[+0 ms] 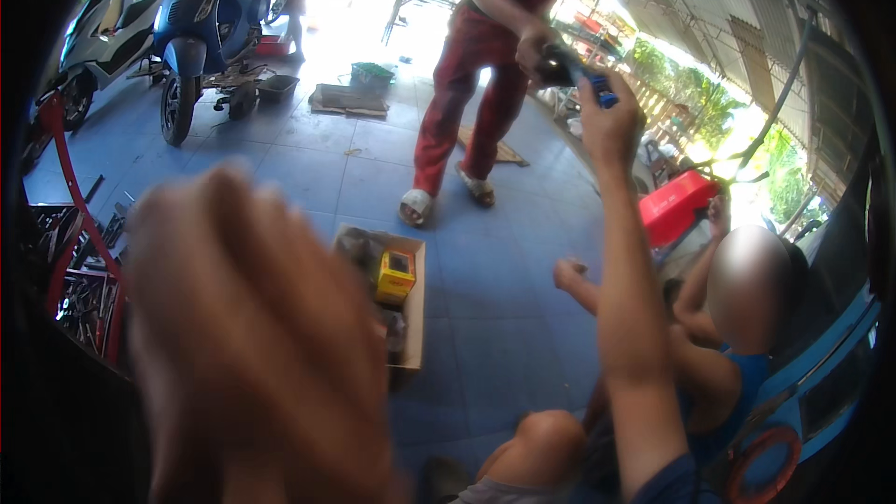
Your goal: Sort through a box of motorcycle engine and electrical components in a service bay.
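Note:
My left hand (252, 322) is raised very close to the camera, large and blurred. Its fingers lie near one another, and whether it holds anything cannot be told. My right arm reaches up and forward, with my right hand (612, 115) gripping a small blue object (602, 89). A standing person's hand (539, 56) is right beside it, around a dark, shiny object (558, 66) that meets or overlaps the blue one. Below, an open cardboard box (414, 322) on the floor holds a yellow carton (396, 275) and some dark items.
The standing person in red trousers (448, 105) faces me on the blue tiled floor (483, 273). Another person in a blue top (745, 378) sits close at right, near a red plastic part (675, 206). Left are a red-framed tool rack (66, 161) and a blue scooter (185, 21).

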`<state>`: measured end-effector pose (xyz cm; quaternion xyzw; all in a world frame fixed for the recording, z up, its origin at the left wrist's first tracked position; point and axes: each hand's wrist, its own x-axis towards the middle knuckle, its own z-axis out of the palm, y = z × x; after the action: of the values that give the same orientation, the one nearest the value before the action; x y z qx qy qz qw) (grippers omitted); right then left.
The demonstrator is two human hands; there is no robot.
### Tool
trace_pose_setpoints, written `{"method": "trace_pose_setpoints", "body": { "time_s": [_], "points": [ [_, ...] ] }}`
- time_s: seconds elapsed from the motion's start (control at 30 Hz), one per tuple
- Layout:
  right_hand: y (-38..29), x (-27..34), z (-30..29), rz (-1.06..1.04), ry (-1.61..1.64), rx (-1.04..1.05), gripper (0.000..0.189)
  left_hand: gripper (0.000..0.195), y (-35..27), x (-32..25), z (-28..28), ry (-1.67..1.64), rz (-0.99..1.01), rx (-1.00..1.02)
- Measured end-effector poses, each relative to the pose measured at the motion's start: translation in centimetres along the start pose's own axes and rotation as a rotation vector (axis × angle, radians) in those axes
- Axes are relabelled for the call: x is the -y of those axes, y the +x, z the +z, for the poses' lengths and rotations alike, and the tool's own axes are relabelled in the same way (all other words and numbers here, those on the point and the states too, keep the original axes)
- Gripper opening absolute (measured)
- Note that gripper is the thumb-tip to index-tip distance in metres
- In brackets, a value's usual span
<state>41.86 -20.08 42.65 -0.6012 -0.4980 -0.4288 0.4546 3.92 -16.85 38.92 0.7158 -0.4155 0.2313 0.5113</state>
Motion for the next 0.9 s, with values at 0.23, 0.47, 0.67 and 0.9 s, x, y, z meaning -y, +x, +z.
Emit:
{"method": "trace_pose_setpoints", "body": {
  "time_s": [0.23,0.47,0.67,0.9],
  "points": [
    [-8.1,-1.4,-5.0,0.763,0.680,-0.082,0.015,0.058,0.9,13.4,-3.4,0.229,-0.708,-0.603],
    [-18.9,-0.4,-3.7,1.379,1.187,0.181,0.034,0.078,-2.1,25.6,0.4,-0.002,-0.896,-0.568],
    [-21.7,-0.2,-1.9,1.375,1.105,0.342,0.042,0.043,-2.9,30.3,2.9,-0.374,-0.786,-1.008],
    [-23.9,-2.0,-1.0,1.499,1.127,0.323,0.041,0.048,-3.0,31.7,3.1,-0.596,-0.625,-0.946]
  ]
}}
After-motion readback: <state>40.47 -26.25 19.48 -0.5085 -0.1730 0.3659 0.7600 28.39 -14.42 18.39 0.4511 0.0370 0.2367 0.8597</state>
